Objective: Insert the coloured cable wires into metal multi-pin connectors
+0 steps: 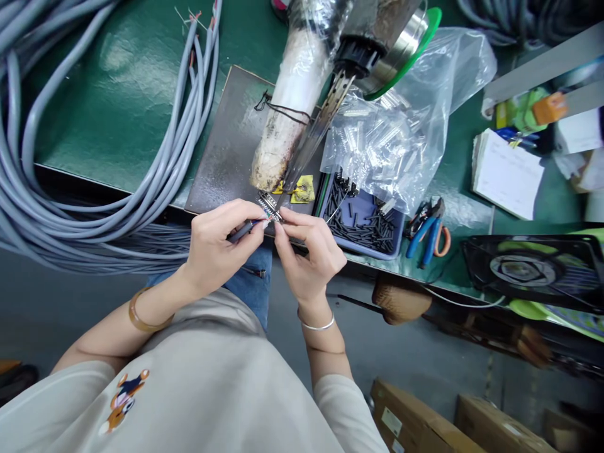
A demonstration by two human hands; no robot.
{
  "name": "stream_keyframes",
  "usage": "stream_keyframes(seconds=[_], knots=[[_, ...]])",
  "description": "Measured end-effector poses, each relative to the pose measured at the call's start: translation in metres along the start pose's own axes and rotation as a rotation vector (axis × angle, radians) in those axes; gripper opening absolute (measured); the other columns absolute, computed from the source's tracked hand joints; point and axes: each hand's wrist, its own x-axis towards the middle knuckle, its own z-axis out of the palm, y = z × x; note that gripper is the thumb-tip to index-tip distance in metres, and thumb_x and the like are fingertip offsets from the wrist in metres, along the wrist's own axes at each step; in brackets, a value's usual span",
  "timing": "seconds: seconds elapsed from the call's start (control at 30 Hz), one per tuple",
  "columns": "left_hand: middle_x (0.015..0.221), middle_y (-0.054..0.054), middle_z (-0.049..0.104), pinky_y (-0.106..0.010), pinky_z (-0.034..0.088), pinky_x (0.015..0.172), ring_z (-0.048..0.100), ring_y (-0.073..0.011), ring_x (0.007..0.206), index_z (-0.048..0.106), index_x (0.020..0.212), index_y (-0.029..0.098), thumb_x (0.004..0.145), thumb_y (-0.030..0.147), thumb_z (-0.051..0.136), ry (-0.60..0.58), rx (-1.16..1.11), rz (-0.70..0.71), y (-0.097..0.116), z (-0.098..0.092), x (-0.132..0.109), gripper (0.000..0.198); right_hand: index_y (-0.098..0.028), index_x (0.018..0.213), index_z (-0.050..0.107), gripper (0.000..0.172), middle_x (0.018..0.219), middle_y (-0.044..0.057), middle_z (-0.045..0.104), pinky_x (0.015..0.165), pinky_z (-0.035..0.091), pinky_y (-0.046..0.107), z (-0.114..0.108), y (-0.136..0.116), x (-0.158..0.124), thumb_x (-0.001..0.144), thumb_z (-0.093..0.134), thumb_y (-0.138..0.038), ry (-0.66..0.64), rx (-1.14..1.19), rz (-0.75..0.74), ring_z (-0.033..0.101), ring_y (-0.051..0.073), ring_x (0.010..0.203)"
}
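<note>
At the near edge of the green worktop (94, 138), the left hand (221, 245) pinches a grey cable (241, 231) near the right hand (309, 248). A blue tray (372, 253) and pliers (430, 242) lie along that edge, rightward; coiled cables (185, 135) overhang it, leftward.

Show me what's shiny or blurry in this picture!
Head view: white glare on the green tabletop and clear plastic bag; head view: writing on the paper stack is blurry; head view: thin wires by the left hand are hard to separate.
</note>
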Motion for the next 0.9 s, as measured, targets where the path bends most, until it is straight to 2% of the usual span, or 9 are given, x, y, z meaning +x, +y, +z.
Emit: stream_keyframes(seconds=[0.13,0.37,0.57,0.77,0.9], knots=[[0.082,-0.002,0.076,-0.022,0.050,0.063,0.063,-0.0097,0.065,0.073,0.088,0.017,0.090,0.016,0.064,-0.020,0.075,0.021,0.002,-0.002,0.003,0.009,-0.022,0.091,0.067,0.017,0.103,0.005,0.080,0.083,0.064,0.027,0.000,0.001,0.002,0.086,0.073,-0.007,-0.002,-0.003,-0.005,0.077,0.015,0.093],[0.080,0.000,0.074,-0.023,0.048,0.062,0.060,-0.0090,0.061,0.072,0.089,0.019,0.089,0.015,0.066,-0.008,0.078,0.046,0.004,-0.005,0.008,0.008,-0.023,0.092,0.068,0.016,0.103,0.003,0.080,0.083,0.064,0.027,0.000,0.001,0.006,0.086,0.074,-0.009,0.018,-0.014,-0.015,0.077,0.015,0.092],[0.075,0.001,0.072,-0.025,0.046,0.058,0.056,-0.0101,0.056,0.072,0.086,0.022,0.086,0.017,0.067,-0.033,0.070,-0.016,0.006,-0.008,0.011,0.007,-0.024,0.090,0.066,0.015,0.104,0.002,0.080,0.080,0.064,0.027,-0.002,-0.002,0.008,0.087,0.073,-0.012,0.011,-0.047,-0.024,0.077,0.015,0.090],[0.076,0.001,0.073,-0.025,0.047,0.059,0.057,-0.0105,0.057,0.072,0.086,0.022,0.085,0.014,0.065,-0.097,0.062,-0.045,0.006,-0.010,0.011,0.010,-0.024,0.087,0.061,0.016,0.104,0.004,0.080,0.077,0.064,0.025,-0.003,-0.002,0.006,0.089,0.070,-0.010,-0.060,-0.093,-0.059,0.078,0.014,0.089],[0.075,0.001,0.072,-0.025,0.046,0.059,0.058,-0.0111,0.058,0.073,0.086,0.022,0.085,0.016,0.066,-0.092,0.071,-0.041,0.005,-0.009,0.010,0.010,-0.023,0.086,0.061,0.017,0.103,0.005,0.080,0.076,0.065,0.026,-0.003,0.000,0.005,0.088,0.070,-0.010,-0.038,-0.083,-0.065,0.078,0.015,0.088]])
